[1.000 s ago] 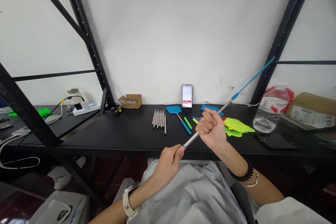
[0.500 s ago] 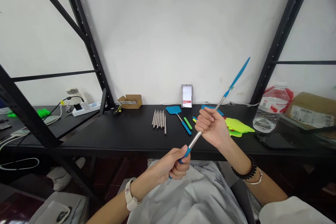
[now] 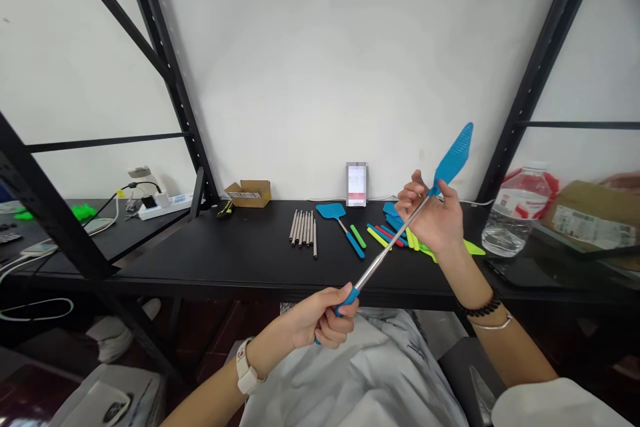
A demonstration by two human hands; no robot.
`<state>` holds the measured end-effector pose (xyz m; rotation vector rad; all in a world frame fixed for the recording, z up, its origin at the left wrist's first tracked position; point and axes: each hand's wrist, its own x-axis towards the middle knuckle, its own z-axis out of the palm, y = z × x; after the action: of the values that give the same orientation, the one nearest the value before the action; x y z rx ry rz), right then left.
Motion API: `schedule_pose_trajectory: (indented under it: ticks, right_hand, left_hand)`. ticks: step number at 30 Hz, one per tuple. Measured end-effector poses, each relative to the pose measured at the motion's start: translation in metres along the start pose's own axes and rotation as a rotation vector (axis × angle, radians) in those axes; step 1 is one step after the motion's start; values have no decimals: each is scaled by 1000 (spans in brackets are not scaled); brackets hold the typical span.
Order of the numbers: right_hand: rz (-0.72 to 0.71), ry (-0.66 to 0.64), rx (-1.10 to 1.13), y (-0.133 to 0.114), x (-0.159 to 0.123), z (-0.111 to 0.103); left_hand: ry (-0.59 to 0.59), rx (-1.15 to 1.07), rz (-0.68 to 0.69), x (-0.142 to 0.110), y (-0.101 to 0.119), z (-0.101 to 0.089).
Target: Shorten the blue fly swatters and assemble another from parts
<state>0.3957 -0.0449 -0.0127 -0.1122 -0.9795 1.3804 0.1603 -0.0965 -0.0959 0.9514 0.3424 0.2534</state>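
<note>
A blue fly swatter (image 3: 454, 155) with a metal telescopic rod slants up to the right in front of me. My left hand (image 3: 327, 320) is wrapped round its blue handle. Up at the neck, my right hand (image 3: 434, 217) has its fingers spread and curved behind the rod, the thumb touching the base of the head. Another blue fly swatter (image 3: 331, 211) lies on the black table (image 3: 240, 250), beside a short green handle (image 3: 358, 236). Several metal rods (image 3: 303, 228) lie in a row to its left. Behind the rod are several coloured handles (image 3: 383, 238), partly hidden.
A lit phone (image 3: 357, 185) stands against the wall. An open cardboard box (image 3: 249, 193) and a yellow-black cutter (image 3: 225, 209) are at the back left. On the right are a large water bottle (image 3: 515, 210), a brown package (image 3: 590, 210) and a dark flat device (image 3: 523, 271).
My right hand has slid up the rod to the neck and loosened its fingers. The swatter head has turned, showing more of its flat face. My left hand keeps its hold.
</note>
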Motion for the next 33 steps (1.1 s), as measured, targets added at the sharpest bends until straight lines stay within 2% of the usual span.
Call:
schedule_pose_trajectory:
  ticks: [8, 12, 15, 18, 23, 25, 28, 30, 31, 33]
  right_hand:
    - [-126, 118, -113, -2, 9, -13]
    - [-164, 193, -20, -19, 14, -29]
    - [-187, 267, -87, -29, 16, -37]
    - [-226, 338, -150, -31, 17, -39]
    - [-333, 485, -181, -18, 19, -34]
    - [-380, 509, -201, -12, 19, -33]
    - [-476, 548, -283, -2, 18, -29]
    - [-520, 594, -334, 5, 17, -26]
    - [-525, 609, -352, 9, 16, -25]
    - [-504, 609, -371, 19, 14, -21]
  left_hand:
    - [-85, -114, -69, -1, 1, -6]
    - [-87, -99, -116, -3, 3, -7]
    - [-90, -82, -127, -2, 2, -7]
    - [-42, -8, -71, -2, 0, -5]
    - [219, 265, 121, 2, -4, 4]
    - [411, 468, 189, 4, -4, 5]
    - [782, 926, 377, 5, -3, 2]
    - [960, 1175, 475, 4, -2, -1]
    - [1001, 1235, 493, 4, -2, -2]
    - [983, 1218, 489, 4, -3, -4]
